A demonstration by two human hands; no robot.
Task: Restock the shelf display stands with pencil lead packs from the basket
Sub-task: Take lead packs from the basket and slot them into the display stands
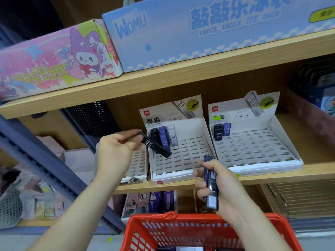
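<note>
My left hand (116, 147) pinches a black pencil lead pack (155, 144) marked HB 0.5, held tilted over the upper left corner of the middle display stand (183, 160). That stand holds a black, a blue and a white pack in its back row. My right hand (215, 185) grips a few dark blue and black packs (211, 185) in front of the shelf edge. The right display stand (253, 147) carries a black pack and a blue pack at its back left. The red basket (181, 230) sits below, with packs dimly visible at its bottom.
A third slotted stand (137, 165) lies partly hidden behind my left hand. Above, the upper wooden shelf (163, 78) bears a pink cartoon box (54, 57) and a blue WOMU box (199, 29). A blue metal rack post (45, 160) slants at left.
</note>
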